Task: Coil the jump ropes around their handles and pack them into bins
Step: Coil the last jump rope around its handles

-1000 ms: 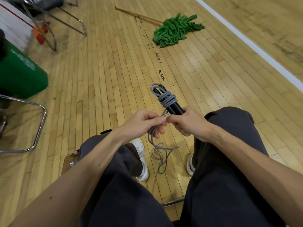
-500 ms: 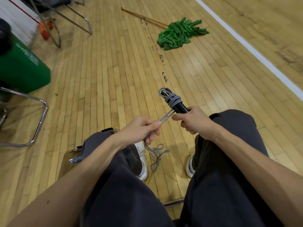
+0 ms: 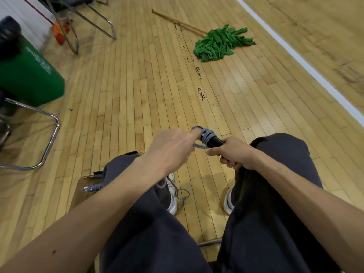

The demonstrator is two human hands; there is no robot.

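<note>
I sit above a wooden gym floor with a jump rope between my knees. My right hand (image 3: 233, 153) grips the black handles (image 3: 215, 141), which point up and to the left. Several turns of grey rope (image 3: 207, 135) are wound round the handles' far end. My left hand (image 3: 171, 149) is raised beside the coil and holds the rope, a grey loop showing under its fingers. The fingertips are hidden behind the hand. A loose tail of rope (image 3: 182, 196) hangs down by my left shoe.
A green bin (image 3: 33, 75) stands at the left, next to a chrome chair frame (image 3: 47, 134). A green mop (image 3: 220, 43) with a wooden stick lies on the floor ahead. A clear bin (image 3: 78, 194) holding a grey rope end sits by my left leg.
My left hand has risen from below the handles up beside the coil, carrying the rope round. The hanging tail has shortened. My right hand keeps hold of the handles.
</note>
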